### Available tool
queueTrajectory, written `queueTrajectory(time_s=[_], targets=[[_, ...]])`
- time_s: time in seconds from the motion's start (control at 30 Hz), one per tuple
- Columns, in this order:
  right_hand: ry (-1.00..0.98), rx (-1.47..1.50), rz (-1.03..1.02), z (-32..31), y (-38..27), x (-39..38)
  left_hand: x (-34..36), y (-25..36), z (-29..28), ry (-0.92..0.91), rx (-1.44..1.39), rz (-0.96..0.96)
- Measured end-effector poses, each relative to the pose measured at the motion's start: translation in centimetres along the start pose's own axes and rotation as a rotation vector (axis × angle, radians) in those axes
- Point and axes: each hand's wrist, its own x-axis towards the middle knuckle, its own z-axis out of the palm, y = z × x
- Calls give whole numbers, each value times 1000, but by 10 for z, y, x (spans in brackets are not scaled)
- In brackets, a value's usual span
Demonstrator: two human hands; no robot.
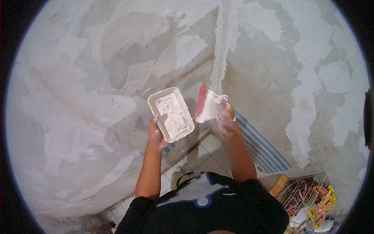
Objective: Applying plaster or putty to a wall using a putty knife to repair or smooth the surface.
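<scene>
One putty tray (171, 114), one red trowel (206, 105)

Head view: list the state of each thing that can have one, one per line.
left hand: gripping the tray from below
tray: tilted, white putty inside
right hand: gripping the trowel, putty-smeared
trowel: red blade loaded with white putty
wall: grey, patched with white putty
wire basket: filled with coloured packets
</scene>
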Motion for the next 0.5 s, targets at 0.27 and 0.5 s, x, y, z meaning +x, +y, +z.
queueTrajectory(time_s=[0.27,0.5], targets=[[-154,116,89,23,13,-18,-5,-12,19,-44,22,-60],[52,179,-66,27,13,-26,-14,-18,23,-2,0,-27]])
